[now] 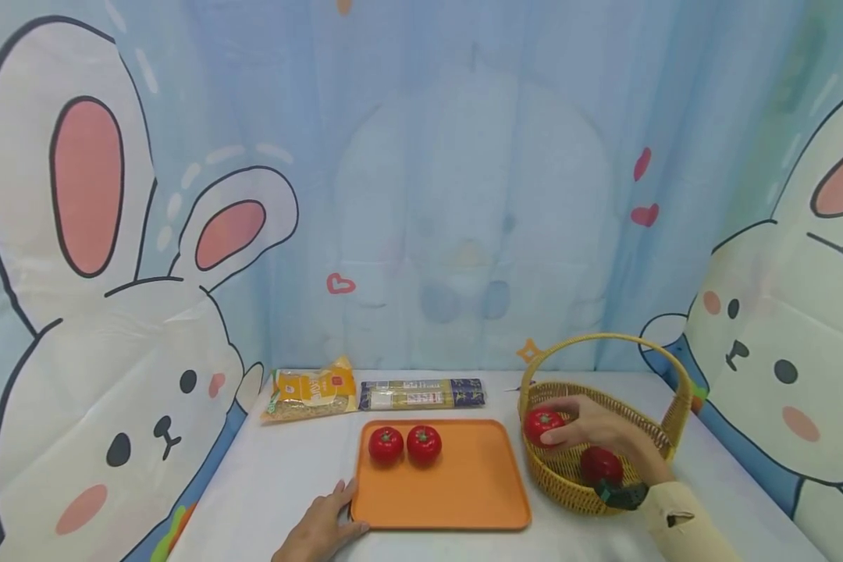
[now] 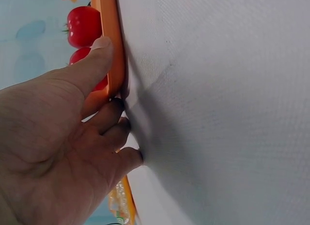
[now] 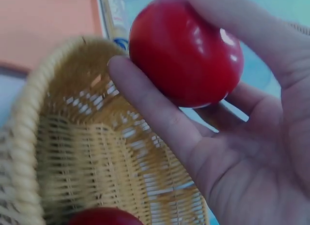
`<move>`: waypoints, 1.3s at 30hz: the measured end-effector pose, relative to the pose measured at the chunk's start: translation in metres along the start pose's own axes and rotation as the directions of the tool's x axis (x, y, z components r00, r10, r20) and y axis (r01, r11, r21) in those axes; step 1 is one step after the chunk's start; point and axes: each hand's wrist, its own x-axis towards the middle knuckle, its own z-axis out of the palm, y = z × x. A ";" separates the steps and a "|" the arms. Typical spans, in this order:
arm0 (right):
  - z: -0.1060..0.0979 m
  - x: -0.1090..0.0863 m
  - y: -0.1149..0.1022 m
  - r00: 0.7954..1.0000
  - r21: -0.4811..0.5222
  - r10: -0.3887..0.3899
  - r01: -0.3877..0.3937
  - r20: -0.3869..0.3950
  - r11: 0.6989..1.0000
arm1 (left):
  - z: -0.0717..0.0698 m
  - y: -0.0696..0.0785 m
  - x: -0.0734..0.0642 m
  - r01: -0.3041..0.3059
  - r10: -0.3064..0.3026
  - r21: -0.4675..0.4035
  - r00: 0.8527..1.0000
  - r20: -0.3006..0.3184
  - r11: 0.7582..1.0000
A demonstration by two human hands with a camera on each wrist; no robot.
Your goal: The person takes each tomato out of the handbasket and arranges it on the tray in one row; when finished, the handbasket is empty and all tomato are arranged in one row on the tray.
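My right hand [image 1: 590, 428] holds a glossy red tomato [image 1: 542, 426] between thumb and fingers, over the left side of the wicker basket [image 1: 558, 488]. In the right wrist view the tomato [image 3: 186, 53] is above the woven rim. Lower in the basket lies another red round item [image 1: 601, 467], partly hidden by the wrist. My left hand [image 1: 321, 521] grips the near left corner of the orange tray [image 1: 464, 488], its thumb [image 2: 99, 55] against the rim. Two tomatoes, one on the left [image 1: 385, 446] and one on the right [image 1: 424, 445], sit side by side on the tray.
Behind the tray lie a yellow bag of grain [image 1: 312, 393] and a flat clear pack with dark blue ends [image 1: 421, 394]. The basket's tall handle [image 1: 607, 337] arches above it. A rabbit-print curtain [image 1: 428, 195] hangs behind the white table [image 1: 253, 476].
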 end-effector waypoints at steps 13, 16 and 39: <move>0.030 -0.002 -0.023 0.978 -0.107 -0.192 0.200 0.086 0.974 | -0.002 -0.002 -0.003 -0.023 0.023 -0.017 1.000 -0.006 1.000; 0.042 0.001 -0.032 0.973 -0.117 -0.209 0.220 0.101 0.968 | -0.001 -0.002 -0.003 -0.006 0.006 -0.016 1.000 -0.007 1.000; 0.145 0.057 -0.021 0.931 -0.212 -0.071 -0.007 -0.357 0.977 | 0.002 -0.001 0.002 0.025 -0.026 -0.020 1.000 -0.011 0.999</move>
